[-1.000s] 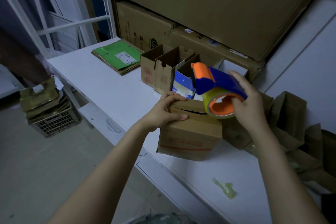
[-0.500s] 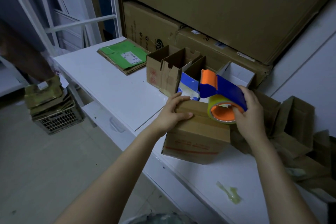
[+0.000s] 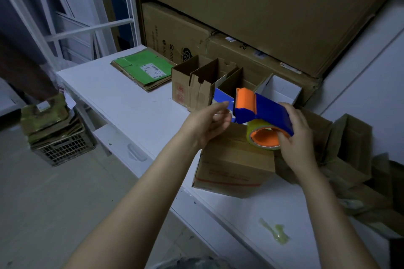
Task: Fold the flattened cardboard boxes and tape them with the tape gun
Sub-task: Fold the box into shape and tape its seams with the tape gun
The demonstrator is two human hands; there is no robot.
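On the white table, just past a crumpled tape scrap, a closed cardboard box is seen standing near the front edge, contents hidden. Behind it a row of open-topped boxes is noted, insides only partly shown, and a crate on the floor at left is stacked with flattened cardboard. The left hand, pressed on the box top half a second ago, is now lifted clear, its fingers loosely curled on nothing. The tape gun is held over the box's far right corner, clamped in the right hand, its long axis laid right to left with the orange head pointed left and away.
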